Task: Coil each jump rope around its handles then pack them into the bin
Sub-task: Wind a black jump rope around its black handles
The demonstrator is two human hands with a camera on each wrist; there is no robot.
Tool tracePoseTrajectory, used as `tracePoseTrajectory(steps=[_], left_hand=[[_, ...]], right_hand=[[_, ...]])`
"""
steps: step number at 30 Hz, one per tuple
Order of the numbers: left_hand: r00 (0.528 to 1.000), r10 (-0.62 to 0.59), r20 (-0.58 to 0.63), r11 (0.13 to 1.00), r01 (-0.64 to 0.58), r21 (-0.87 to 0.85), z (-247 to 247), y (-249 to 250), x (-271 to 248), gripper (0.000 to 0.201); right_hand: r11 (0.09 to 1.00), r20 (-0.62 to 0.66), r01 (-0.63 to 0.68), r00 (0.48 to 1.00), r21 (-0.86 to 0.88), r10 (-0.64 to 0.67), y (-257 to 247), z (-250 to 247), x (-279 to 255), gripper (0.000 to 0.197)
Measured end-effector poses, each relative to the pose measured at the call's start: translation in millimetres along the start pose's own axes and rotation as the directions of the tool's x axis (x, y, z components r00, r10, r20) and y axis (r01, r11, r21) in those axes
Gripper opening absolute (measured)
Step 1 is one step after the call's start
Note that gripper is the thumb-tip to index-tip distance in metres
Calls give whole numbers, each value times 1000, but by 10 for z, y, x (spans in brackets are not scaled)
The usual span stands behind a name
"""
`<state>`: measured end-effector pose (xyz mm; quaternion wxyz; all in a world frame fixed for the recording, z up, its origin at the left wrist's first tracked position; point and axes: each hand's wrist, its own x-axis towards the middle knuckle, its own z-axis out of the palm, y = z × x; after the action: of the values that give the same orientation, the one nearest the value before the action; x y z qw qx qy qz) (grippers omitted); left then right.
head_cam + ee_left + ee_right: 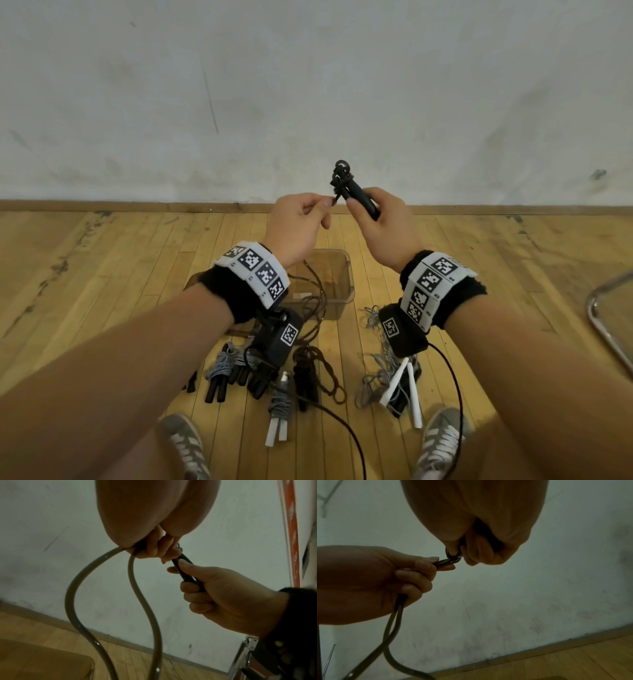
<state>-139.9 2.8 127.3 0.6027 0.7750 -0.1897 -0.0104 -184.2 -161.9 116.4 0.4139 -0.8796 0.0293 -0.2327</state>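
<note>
The left hand (298, 224) pinches the doubled black cord (444, 561) of a jump rope between thumb and forefinger; the lower fingers curl round the two strands, which trail below the palm toward the clear plastic bin (337, 274) on the floor. Just right of those fingertips, the right hand (387, 222) clenches both black handles (359, 198) side by side, a few turns of cord already knotted above its thumb. The cord looks light, limp and smooth, likely to slip or spring loose, so it is best held close to the wrap, with the stiff handles as the firm grip. How many turns are wound is hard to make out, and the rope's slack end is hidden behind the left wrist.
</note>
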Motion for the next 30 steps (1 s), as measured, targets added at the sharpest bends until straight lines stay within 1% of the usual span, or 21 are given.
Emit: tracePoseTrajectory(steps=[2, 5, 8, 11, 14, 16, 17, 19, 20, 21, 22, 23, 24, 25, 26, 28, 30], left_hand=[[1000, 0, -15, 999, 0, 50, 20, 10, -14, 37], [1000, -1, -14, 998, 2, 60, 26, 29, -17, 37], [999, -54, 7, 995, 53, 89, 29, 23, -30, 41], [992, -127, 8, 992, 127, 23, 59, 42, -31, 52], [980, -191, -64, 981, 189, -31, 56, 38, 8, 65], [971, -207, -121, 978, 202, -53, 41, 12, 36, 69], [968, -213, -135, 976, 205, -72, 30, 8, 50, 69], [969, -209, -133, 975, 196, -106, 9, -5, 87, 63], [972, -200, -126, 976, 186, -114, 0, -12, 104, 59], [975, -188, -116, 977, 175, -119, -8, -20, 119, 58], [978, -180, -102, 978, 166, -127, -11, -30, 129, 58], [980, -177, -88, 977, 164, -134, -9, -43, 135, 58], [981, -175, -78, 977, 164, -139, -7, -52, 138, 57], [982, -174, -72, 976, 162, -147, -7, -50, 136, 55], [982, -176, -72, 974, 163, -158, -5, -51, 142, 54], [983, -173, -68, 970, 158, -185, -2, -51, 161, 54], [985, -164, -59, 969, 150, -199, 4, -40, 168, 54]], right_hand=[[999, -6, 8, 1000, -46, -8, 19, 6, -16, 29], [993, 9, 35, 999, -109, -35, 31, -9, -30, 37], [980, 62, 30, 998, -195, -18, 38, 13, -54, 44], [944, 83, 46, 996, -327, -20, 7, -3, -68, 46], [867, 119, 132, 989, -480, -85, -88, 27, -134, 46], [829, 131, 158, 986, -536, -103, -162, 80, -191, 48], [824, 138, 164, 985, -542, -105, -183, 104, -205, 51], [859, 188, 178, 977, -479, -98, -183, 139, -201, 56], [902, 213, 165, 973, -398, -84, -176, 141, -190, 57], [950, 226, 126, 972, -286, -62, -169, 130, -175, 58], [987, 227, 59, 974, -151, -23, -173, 106, -157, 60], [1000, 223, -29, 974, -6, 30, -178, 71, -135, 60], [983, 219, -125, 971, 136, 93, -197, 34, -115, 59], [941, 225, -215, 962, 260, 157, -199, 6, -89, 56], [896, 243, -283, 948, 343, 206, -205, -21, -71, 52], [866, 304, -350, 920, 358, 246, -214, -49, -56, 44], [829, 393, -400, 887, 390, 243, -222, -28, -84, 37]])
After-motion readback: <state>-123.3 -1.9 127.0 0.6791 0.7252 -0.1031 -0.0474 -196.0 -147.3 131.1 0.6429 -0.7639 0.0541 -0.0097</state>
